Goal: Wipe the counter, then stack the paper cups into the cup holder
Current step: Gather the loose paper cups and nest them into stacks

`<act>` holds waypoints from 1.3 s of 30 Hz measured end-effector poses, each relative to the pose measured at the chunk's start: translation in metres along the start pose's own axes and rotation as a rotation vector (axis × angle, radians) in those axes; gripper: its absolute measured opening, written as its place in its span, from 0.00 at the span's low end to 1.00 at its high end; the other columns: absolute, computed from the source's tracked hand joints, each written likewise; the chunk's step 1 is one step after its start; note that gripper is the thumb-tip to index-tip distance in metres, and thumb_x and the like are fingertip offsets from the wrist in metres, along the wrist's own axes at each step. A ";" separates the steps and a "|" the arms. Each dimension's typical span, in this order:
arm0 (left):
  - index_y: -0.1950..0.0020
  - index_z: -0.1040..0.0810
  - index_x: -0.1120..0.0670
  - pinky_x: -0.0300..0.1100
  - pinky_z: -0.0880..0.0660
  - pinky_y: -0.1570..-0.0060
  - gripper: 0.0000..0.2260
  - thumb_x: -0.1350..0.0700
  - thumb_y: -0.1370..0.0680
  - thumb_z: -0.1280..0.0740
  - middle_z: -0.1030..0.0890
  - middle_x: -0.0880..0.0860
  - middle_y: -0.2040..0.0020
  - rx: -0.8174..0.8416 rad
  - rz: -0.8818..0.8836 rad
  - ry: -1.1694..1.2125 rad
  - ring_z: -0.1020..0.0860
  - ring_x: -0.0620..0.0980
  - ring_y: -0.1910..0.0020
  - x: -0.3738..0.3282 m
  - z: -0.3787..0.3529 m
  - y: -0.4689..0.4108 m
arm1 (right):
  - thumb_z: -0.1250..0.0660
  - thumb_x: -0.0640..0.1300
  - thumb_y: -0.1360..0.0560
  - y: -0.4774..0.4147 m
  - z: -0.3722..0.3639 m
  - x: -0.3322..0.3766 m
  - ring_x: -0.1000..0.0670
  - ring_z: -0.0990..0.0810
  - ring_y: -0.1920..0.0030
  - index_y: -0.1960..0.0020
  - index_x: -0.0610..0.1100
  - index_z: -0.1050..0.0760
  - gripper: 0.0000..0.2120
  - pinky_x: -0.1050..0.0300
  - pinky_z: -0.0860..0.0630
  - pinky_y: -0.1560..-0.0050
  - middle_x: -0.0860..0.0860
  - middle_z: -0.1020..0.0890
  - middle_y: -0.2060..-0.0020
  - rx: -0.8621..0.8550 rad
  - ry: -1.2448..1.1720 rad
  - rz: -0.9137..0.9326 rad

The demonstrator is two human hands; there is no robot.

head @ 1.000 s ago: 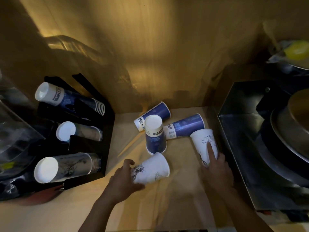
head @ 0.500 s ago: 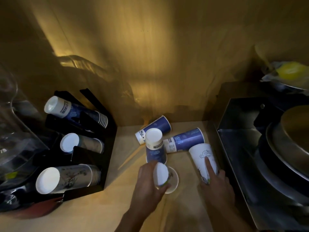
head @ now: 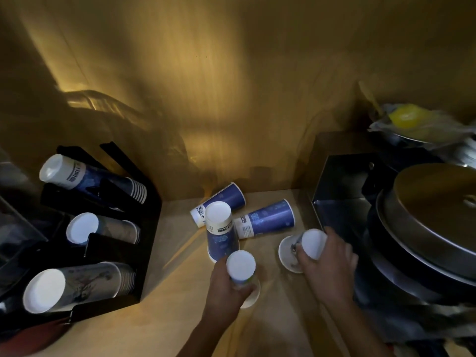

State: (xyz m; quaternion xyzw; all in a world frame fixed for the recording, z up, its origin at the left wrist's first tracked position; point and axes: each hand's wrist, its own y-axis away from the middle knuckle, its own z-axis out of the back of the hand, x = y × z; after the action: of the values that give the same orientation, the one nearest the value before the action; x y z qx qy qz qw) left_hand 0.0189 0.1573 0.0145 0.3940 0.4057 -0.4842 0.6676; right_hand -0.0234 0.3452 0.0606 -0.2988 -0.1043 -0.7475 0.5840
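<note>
My left hand [head: 226,292] grips a white paper cup [head: 241,265], its base turned toward me, low over the wooden counter [head: 167,328]. My right hand [head: 331,266] grips a second white cup [head: 313,244], tilted with its mouth to the left. Behind them a blue cup [head: 221,233] stands upside down, and two more blue cups [head: 265,219] lie on their sides near the wall. The black cup holder [head: 144,253] at the left carries three slanted stacks: blue cups [head: 87,176] on top, a middle stack [head: 103,229], white printed cups [head: 74,284] below.
A steel box [head: 342,191] and stacked metal pans with a round lid [head: 435,217] fill the right side. A bowl holding something yellow [head: 407,117] sits at the back right. Clear plastic [head: 15,228] lies at the far left. The wooden wall rises just behind the cups.
My right hand has lifted its white cup off the counter and tipped it sideways. My left hand has turned its cup base-up and drawn it slightly toward me.
</note>
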 end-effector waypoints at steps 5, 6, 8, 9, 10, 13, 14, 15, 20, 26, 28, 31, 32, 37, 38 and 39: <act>0.44 0.32 0.45 0.35 0.30 0.51 0.29 0.62 0.37 0.23 0.26 0.45 0.47 0.031 -0.010 0.021 0.26 0.45 0.46 -0.004 -0.009 -0.005 | 0.27 0.52 0.34 -0.009 0.032 0.022 0.44 0.29 0.41 0.37 0.49 0.36 0.31 0.41 0.30 0.40 0.46 0.28 0.41 -0.024 -0.414 0.020; 0.43 0.32 0.47 0.38 0.28 0.48 0.29 0.63 0.37 0.23 0.25 0.48 0.46 0.035 -0.011 0.019 0.26 0.47 0.44 -0.004 -0.010 -0.007 | 0.27 0.52 0.35 -0.009 0.039 0.027 0.47 0.27 0.43 0.38 0.49 0.35 0.29 0.45 0.27 0.44 0.49 0.28 0.44 -0.042 -0.473 0.070; 0.41 0.31 0.51 0.47 0.26 0.43 0.28 0.62 0.37 0.23 0.24 0.52 0.43 0.045 -0.006 0.015 0.26 0.51 0.42 -0.005 -0.013 -0.009 | 0.29 0.55 0.35 -0.010 0.050 0.037 0.51 0.26 0.48 0.41 0.50 0.32 0.26 0.52 0.26 0.50 0.52 0.29 0.48 -0.080 -0.497 0.178; 0.40 0.30 0.52 0.50 0.26 0.41 0.29 0.62 0.37 0.23 0.24 0.53 0.43 0.052 -0.003 0.015 0.26 0.51 0.42 -0.005 -0.014 -0.010 | 0.30 0.56 0.35 -0.010 0.055 0.042 0.52 0.26 0.49 0.41 0.51 0.32 0.25 0.54 0.26 0.52 0.53 0.29 0.49 -0.093 -0.492 0.221; 0.39 0.31 0.52 0.52 0.26 0.41 0.29 0.61 0.37 0.23 0.24 0.53 0.42 0.057 -0.001 0.018 0.26 0.52 0.41 -0.006 -0.015 -0.010 | 0.31 0.57 0.35 -0.009 0.058 0.046 0.52 0.27 0.49 0.41 0.51 0.32 0.25 0.54 0.25 0.52 0.53 0.29 0.49 -0.108 -0.485 0.258; 0.38 0.31 0.52 0.54 0.27 0.40 0.32 0.59 0.39 0.24 0.24 0.54 0.42 0.067 0.008 0.036 0.26 0.52 0.41 -0.008 -0.020 -0.010 | 0.32 0.59 0.33 -0.007 0.066 0.055 0.52 0.26 0.49 0.41 0.51 0.32 0.24 0.47 0.22 0.52 0.53 0.28 0.49 -0.149 -0.484 0.351; 0.38 0.30 0.51 0.55 0.27 0.40 0.32 0.57 0.40 0.24 0.24 0.54 0.41 0.070 0.012 0.039 0.26 0.52 0.41 -0.008 -0.022 -0.010 | 0.31 0.59 0.32 -0.006 0.067 0.057 0.50 0.26 0.49 0.42 0.51 0.31 0.24 0.44 0.22 0.52 0.53 0.28 0.49 -0.153 -0.482 0.378; 0.39 0.30 0.50 0.56 0.27 0.40 0.32 0.56 0.41 0.25 0.24 0.54 0.41 0.073 0.017 0.040 0.26 0.52 0.41 -0.008 -0.024 -0.009 | 0.32 0.59 0.32 -0.005 0.066 0.058 0.49 0.25 0.49 0.42 0.50 0.31 0.23 0.42 0.23 0.53 0.51 0.27 0.49 -0.154 -0.470 0.405; 0.37 0.31 0.47 0.53 0.27 0.38 0.35 0.55 0.42 0.24 0.23 0.51 0.38 0.122 0.036 0.018 0.26 0.50 0.39 -0.003 -0.022 -0.008 | 0.35 0.59 0.33 0.004 0.036 0.057 0.47 0.24 0.51 0.41 0.46 0.30 0.26 0.52 0.26 0.53 0.46 0.23 0.49 -0.029 -0.270 0.488; 0.33 0.33 0.57 0.37 0.29 0.46 0.26 0.58 0.29 0.29 0.26 0.54 0.36 0.214 0.190 -0.246 0.27 0.53 0.39 0.014 -0.005 -0.008 | 0.38 0.60 0.29 0.017 -0.023 0.024 0.51 0.30 0.40 0.32 0.51 0.40 0.29 0.56 0.34 0.41 0.51 0.30 0.36 0.458 0.016 0.558; 0.34 0.33 0.57 0.28 0.31 0.54 0.22 0.61 0.26 0.32 0.26 0.53 0.40 0.144 0.176 -0.220 0.26 0.51 0.43 0.014 -0.002 -0.007 | 0.38 0.61 0.30 0.019 -0.033 0.016 0.51 0.31 0.39 0.31 0.53 0.44 0.32 0.56 0.34 0.41 0.52 0.33 0.34 0.522 0.037 0.554; 0.42 0.28 0.53 0.23 0.30 0.59 0.12 0.63 0.24 0.35 0.22 0.49 0.49 -0.011 0.099 -0.002 0.23 0.46 0.50 -0.002 0.002 -0.006 | 0.36 0.62 0.33 0.017 -0.039 0.013 0.51 0.29 0.43 0.33 0.53 0.41 0.32 0.55 0.33 0.44 0.53 0.30 0.38 0.497 -0.022 0.553; 0.44 0.27 0.50 0.24 0.28 0.57 0.10 0.60 0.24 0.34 0.21 0.47 0.50 -0.030 0.083 0.082 0.23 0.43 0.50 -0.009 0.001 -0.006 | 0.35 0.62 0.33 0.017 -0.040 0.012 0.51 0.28 0.43 0.34 0.53 0.41 0.32 0.55 0.33 0.44 0.53 0.29 0.38 0.489 -0.035 0.550; 0.43 0.25 0.47 0.38 0.25 0.45 0.11 0.53 0.25 0.32 0.20 0.46 0.45 0.106 0.016 0.178 0.23 0.42 0.44 -0.033 -0.010 -0.004 | 0.36 0.60 0.32 0.019 -0.045 0.004 0.53 0.30 0.41 0.34 0.53 0.41 0.31 0.61 0.38 0.43 0.54 0.28 0.38 0.449 -0.068 0.471; 0.43 0.25 0.47 0.37 0.26 0.45 0.11 0.54 0.25 0.32 0.20 0.47 0.44 0.107 -0.002 0.144 0.23 0.42 0.44 -0.035 -0.014 -0.005 | 0.37 0.59 0.32 0.018 -0.045 0.002 0.53 0.30 0.41 0.33 0.52 0.41 0.31 0.61 0.39 0.43 0.52 0.28 0.38 0.439 -0.058 0.462; 0.42 0.26 0.48 0.38 0.26 0.44 0.12 0.55 0.25 0.32 0.20 0.48 0.44 0.100 -0.009 0.115 0.23 0.43 0.44 -0.038 -0.018 -0.006 | 0.37 0.59 0.32 0.017 -0.043 0.001 0.52 0.29 0.41 0.33 0.50 0.40 0.31 0.61 0.39 0.44 0.51 0.28 0.38 0.434 -0.045 0.453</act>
State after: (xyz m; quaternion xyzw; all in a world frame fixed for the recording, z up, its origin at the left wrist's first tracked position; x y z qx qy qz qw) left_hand 0.0027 0.1844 0.0420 0.4524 0.4205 -0.4832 0.6205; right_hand -0.0220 0.3179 0.0229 -0.1992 -0.2052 -0.5517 0.7835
